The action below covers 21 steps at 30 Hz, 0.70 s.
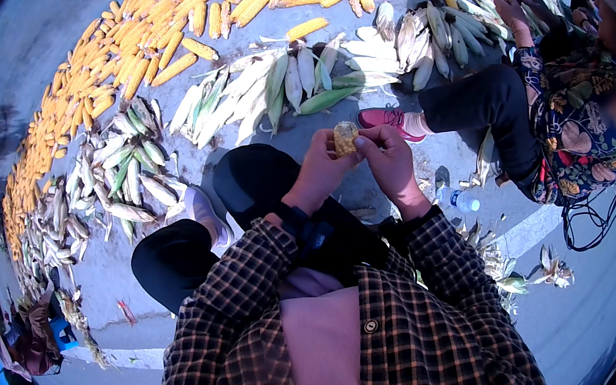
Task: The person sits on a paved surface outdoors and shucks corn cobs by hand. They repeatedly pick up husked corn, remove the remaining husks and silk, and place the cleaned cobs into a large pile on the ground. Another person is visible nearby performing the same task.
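Note:
Above my lap, a corn cob (345,141) is held between my two hands. It is yellow with a pale end turned up, and looks short from this angle. My left hand (319,169) is closed round its left and lower side. The thumb and fingers of my right hand (390,161) pinch its right side. Just beyond my hands lies a heap of unhusked corn ears (259,90) in pale and green husks.
Husked yellow corn (168,12) spreads in a wide arc at the far left. More unhusked ears (121,164) lie left of my foot. At the right sits a person in a floral top (588,131). A plastic bottle (462,200) and loose husks (500,265) lie on the right.

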Each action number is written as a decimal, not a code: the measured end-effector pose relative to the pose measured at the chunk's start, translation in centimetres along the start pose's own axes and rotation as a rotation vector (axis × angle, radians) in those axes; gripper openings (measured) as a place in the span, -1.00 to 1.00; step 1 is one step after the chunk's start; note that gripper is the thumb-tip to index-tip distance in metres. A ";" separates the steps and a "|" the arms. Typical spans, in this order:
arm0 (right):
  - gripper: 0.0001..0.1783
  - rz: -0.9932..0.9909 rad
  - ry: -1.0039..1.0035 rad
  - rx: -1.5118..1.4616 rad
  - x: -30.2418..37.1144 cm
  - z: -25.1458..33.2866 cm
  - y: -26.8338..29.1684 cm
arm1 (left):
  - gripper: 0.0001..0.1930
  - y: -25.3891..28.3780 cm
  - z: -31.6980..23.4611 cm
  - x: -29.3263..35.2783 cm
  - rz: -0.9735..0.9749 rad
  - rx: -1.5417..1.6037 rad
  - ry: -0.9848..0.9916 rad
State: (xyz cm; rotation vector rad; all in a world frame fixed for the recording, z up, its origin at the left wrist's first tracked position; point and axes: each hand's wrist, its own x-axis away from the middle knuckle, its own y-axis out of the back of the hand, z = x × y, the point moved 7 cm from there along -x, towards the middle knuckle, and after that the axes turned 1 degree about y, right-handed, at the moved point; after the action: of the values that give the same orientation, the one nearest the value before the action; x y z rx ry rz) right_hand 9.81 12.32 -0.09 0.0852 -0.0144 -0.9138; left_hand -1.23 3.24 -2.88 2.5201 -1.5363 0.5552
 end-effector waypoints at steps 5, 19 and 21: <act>-0.80 -0.031 -0.063 0.062 0.1 -1.0 0.7 | -0.52 0.2 -0.2 0.3 -0.016 -0.004 0.040; -0.67 -0.001 -0.016 0.125 -0.4 0.3 2.1 | -0.49 -0.2 -0.1 0.4 0.118 0.197 0.139; -0.68 0.006 0.046 0.112 -0.6 0.7 1.6 | -0.47 -0.3 -0.2 0.3 0.122 0.191 0.122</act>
State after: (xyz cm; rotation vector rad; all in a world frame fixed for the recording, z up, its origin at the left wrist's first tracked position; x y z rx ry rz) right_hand 10.69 13.78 0.80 0.2102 -0.0233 -0.9049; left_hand -0.91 3.18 -2.56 2.4820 -1.6730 0.8950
